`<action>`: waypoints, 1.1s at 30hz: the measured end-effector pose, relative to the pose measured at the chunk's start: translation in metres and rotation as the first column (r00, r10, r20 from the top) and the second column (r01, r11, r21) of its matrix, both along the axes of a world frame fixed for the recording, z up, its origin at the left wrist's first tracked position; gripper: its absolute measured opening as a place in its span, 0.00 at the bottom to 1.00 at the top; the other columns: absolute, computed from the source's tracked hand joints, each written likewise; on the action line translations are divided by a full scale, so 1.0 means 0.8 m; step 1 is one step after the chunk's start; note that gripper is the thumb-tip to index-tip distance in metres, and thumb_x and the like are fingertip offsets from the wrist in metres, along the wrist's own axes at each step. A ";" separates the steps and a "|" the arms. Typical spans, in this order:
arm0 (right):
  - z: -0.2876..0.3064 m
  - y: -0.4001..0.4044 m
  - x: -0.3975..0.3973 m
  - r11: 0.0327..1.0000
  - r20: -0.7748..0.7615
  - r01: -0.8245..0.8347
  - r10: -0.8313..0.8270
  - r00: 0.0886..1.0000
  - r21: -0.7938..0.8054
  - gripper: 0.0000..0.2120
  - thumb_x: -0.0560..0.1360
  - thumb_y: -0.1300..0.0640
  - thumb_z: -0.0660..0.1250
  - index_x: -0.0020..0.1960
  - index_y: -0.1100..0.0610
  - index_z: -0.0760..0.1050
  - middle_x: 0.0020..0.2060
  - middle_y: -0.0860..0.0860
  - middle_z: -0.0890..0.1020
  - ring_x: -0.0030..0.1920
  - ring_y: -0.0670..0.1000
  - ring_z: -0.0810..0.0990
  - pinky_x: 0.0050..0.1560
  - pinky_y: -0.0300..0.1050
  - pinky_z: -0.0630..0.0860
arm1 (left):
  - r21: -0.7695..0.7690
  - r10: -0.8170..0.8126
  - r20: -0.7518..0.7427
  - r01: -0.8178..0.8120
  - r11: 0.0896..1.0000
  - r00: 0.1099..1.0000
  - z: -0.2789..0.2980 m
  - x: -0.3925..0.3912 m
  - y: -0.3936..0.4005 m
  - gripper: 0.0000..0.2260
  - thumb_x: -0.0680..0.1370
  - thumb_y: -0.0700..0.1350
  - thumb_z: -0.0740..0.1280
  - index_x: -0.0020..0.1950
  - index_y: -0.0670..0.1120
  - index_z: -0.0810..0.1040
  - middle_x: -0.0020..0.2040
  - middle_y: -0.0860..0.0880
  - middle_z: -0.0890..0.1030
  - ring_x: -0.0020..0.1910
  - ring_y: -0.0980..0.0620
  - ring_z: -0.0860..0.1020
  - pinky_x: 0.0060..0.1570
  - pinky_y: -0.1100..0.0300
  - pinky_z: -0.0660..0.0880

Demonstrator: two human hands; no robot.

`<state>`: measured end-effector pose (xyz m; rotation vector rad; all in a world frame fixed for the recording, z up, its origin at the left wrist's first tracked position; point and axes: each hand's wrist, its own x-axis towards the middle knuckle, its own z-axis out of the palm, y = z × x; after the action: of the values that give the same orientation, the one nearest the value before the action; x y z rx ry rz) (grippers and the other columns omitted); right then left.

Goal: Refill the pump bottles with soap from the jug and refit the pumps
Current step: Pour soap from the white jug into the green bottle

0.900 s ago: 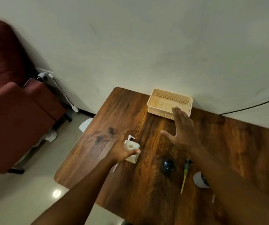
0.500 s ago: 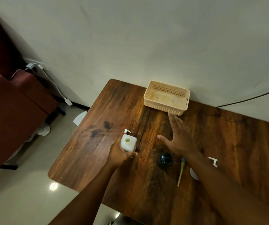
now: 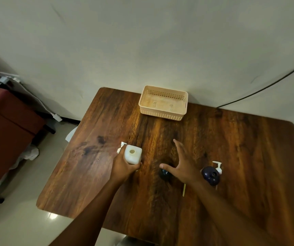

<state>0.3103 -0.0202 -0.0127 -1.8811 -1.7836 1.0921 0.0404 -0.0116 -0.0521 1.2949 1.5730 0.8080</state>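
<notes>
My left hand [image 3: 123, 167] grips a white square bottle [image 3: 133, 154] that stands upright on the wooden table [image 3: 240, 157] with its neck open. A white pump [image 3: 121, 147] lies just behind my left hand. My right hand [image 3: 183, 166] hovers with fingers spread above a small dark bottle [image 3: 164, 173], partly hiding it. To the right stands a dark blue round bottle [image 3: 211, 175] with an open neck, and a second white pump [image 3: 218, 166] lies behind it. A yellowish pump tube [image 3: 184, 189] shows under my right wrist. No jug is in view.
A beige perforated basket [image 3: 163, 102] sits against the wall at the table's far edge. A dark red armchair [image 3: 6, 134] stands on the floor to the left, with a white cable and plug [image 3: 56, 117] beside it. A black cable [image 3: 267, 86] runs along the wall at right.
My right hand pulled back from the basket toward the small dark bottle. My left hand stood the white bottle upright. The view shifted, bringing the dark blue bottle into sight.
</notes>
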 end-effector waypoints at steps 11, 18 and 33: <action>-0.075 -0.049 -0.019 0.986 -0.061 0.134 -0.141 0.988 -0.103 0.54 0.63 0.39 0.81 0.80 0.44 0.54 0.78 0.47 0.65 0.76 0.51 0.64 0.73 0.48 0.65 | 0.057 -0.041 -0.005 0.041 0.998 0.999 -0.003 0.023 0.012 0.30 0.68 0.41 0.83 0.66 0.51 0.74 0.58 0.57 0.82 0.58 0.63 0.80 0.52 0.70 0.78; -0.083 -0.044 -0.034 0.958 -0.089 0.286 -0.287 0.954 -0.031 0.31 0.65 0.48 0.82 0.64 0.46 0.72 0.58 0.41 0.77 0.61 0.45 0.76 0.50 0.22 0.67 | 0.060 -0.060 -0.024 0.061 0.996 0.998 -0.005 0.029 0.011 0.31 0.68 0.43 0.83 0.66 0.53 0.73 0.59 0.59 0.81 0.58 0.64 0.79 0.53 0.69 0.78; 0.040 0.034 0.019 0.929 -0.268 0.371 -0.355 0.896 0.009 0.32 0.67 0.51 0.81 0.65 0.46 0.69 0.60 0.45 0.76 0.60 0.48 0.75 0.49 0.34 0.70 | 0.235 -0.121 -0.027 0.124 0.964 0.992 0.104 0.062 0.083 0.35 0.67 0.42 0.83 0.68 0.48 0.68 0.62 0.49 0.76 0.58 0.52 0.79 0.43 0.65 0.81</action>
<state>0.3257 0.0067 0.0190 -1.8363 -1.2420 1.0723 0.0898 0.0551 0.0312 1.5550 1.4219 0.9313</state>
